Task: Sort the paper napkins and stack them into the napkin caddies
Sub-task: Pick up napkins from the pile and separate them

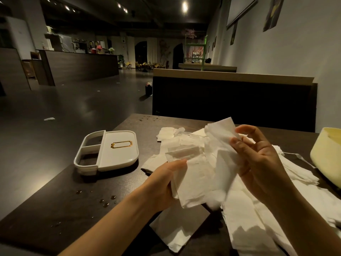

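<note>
Barely started: left hand [166,182] grips a small napkin stack [195,183], right hand [258,163] pinches one sheet [221,132], loose pile [258,228] underneath, no napkins seen in white caddy [118,150] at left.

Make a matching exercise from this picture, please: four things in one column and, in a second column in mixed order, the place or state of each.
Things
1. white caddy
2. yellow container
3. water drops
4. held napkins

Places or states
a. at the picture's right edge
b. gripped by the left hand and the right hand
c. left of the napkin pile
d. on the bare table, beside the left forearm

Pairs: 1-c, 2-a, 3-d, 4-b
</note>
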